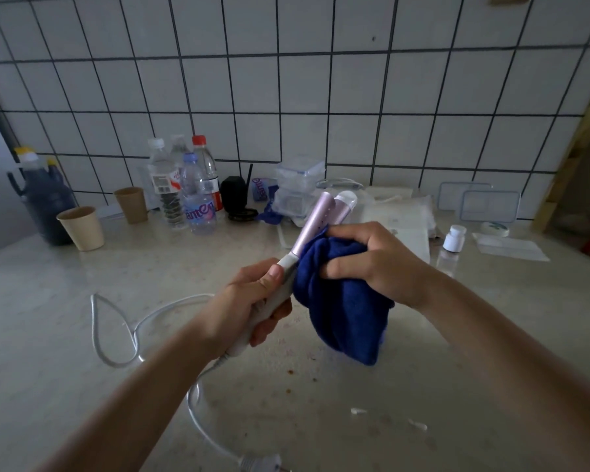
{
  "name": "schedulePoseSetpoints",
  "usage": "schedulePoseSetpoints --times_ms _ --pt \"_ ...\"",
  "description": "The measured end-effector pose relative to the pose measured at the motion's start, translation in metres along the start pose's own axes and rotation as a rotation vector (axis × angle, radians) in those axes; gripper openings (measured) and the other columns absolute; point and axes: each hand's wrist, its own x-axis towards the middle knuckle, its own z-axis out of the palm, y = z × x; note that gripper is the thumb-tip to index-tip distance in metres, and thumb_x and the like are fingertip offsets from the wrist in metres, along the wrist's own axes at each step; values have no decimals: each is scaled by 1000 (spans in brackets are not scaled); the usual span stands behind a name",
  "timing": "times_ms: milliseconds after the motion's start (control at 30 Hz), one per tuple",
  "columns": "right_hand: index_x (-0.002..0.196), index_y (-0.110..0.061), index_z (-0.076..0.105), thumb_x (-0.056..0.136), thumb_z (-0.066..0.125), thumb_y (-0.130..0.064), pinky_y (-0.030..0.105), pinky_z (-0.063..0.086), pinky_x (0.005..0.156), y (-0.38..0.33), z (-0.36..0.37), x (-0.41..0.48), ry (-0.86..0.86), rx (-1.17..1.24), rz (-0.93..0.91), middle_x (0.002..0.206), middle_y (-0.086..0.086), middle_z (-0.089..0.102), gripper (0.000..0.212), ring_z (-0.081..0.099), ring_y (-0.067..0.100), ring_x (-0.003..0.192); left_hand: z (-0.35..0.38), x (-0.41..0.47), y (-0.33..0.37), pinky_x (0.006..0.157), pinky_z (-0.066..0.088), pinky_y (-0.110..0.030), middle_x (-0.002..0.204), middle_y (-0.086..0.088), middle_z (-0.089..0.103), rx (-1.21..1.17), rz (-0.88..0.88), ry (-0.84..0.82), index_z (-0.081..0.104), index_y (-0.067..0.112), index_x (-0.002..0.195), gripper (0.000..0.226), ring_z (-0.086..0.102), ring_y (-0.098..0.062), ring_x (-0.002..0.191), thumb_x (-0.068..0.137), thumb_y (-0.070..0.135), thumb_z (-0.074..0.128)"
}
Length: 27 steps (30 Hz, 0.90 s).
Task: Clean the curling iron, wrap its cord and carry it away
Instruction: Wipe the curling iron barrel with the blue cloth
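Curling iron (315, 216) is held above the middle of the counter (82, 386), pink barrels aimed at the back edge. Left hand (252, 301) has its fingers wrapped round the white handle, thumb laid along it. Right hand (372, 257) is curled round a bunched blue cloth (341, 301), holding it against the barrel; the cloth's free end hangs down.

The white cord (116, 335) drops from the handle, loops toward the left edge and runs to the near edge, where the plug (259, 463) lies.

Along the back edge, left to right:
- dark jug (45, 199)
- two paper cups (82, 228), insides not visible
- cluster of clear bottles (198, 195), fill levels unreadable
- stacked clear boxes (298, 185) behind the barrel tips, contents unclear
- box lids (487, 206) leaning on the tiles

A small white bottle (454, 238) stands just right of the right hand.
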Motion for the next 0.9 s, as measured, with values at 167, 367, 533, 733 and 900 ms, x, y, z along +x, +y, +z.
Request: schedulePoseSetpoints --times_ms 167,367,533,733,900 --pt "98 -34 79 83 75 -26 25 56 78 1 -1 0 -7 49 -2 92 -2 78 17 75 14 88 2 1 -1 36 30 -22 78 -17 50 20 12 11 49 -9 112 55 36 -17 41 98 44 44" --pt "100 -30 79 85 74 -22 25 58 80 1 -13 0 7 57 -13 95 0 78 18 75 17 92 -2 -1 4 36 35 -24 78 -17 50 76 36 -45 52 -1 108 44 36 -19 45 100 42 44" --pt "106 -27 77 83 74 -21 27 57 83 -1 -30 -3 77 98 -2 99 2 78 24 75 18 98 -7 -2 2 38 36 -27 75 -13 53 199 31 -24 58 11 110 37 39 -20 48 99 44 47" --pt "122 -32 74 82 76 -22 31 59 89 6 -13 -2 -123 128 135 116 3 77 42 74 22 109 -10 -2 -1 41 40 -30 72 0 59 307 94 11 61 34 97 27 46 -18 51 95 60 54" --pt "124 -28 73 82 76 -22 34 58 92 12 -4 -2 -115 148 150 117 3 76 43 73 21 110 -10 -2 -2 42 40 -30 70 2 59 352 109 39 60 35 90 27 46 -18 50 92 62 55"
